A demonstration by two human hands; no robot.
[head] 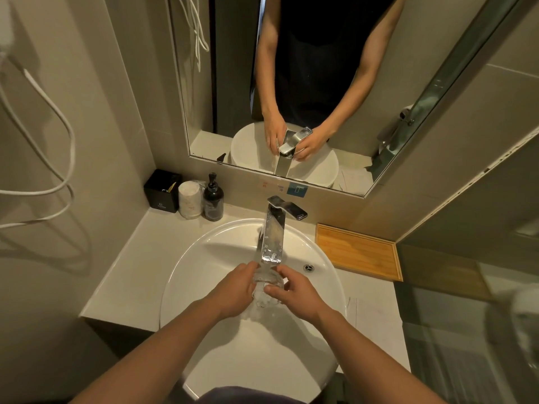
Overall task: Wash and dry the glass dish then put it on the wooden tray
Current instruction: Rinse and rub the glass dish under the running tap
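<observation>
Bare arms, dark top

Both forearms are bare to past the elbow, with no watch, ring or band on the left hand (233,290) or right hand (297,293). A dark fabric edge shows at 6 o'clock; the mirror shows a black sleeveless top.

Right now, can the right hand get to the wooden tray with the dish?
Probably yes: the wooden tray lies bare, right of the basin, with nothing between it and the right hand holding the glass dish.
</observation>
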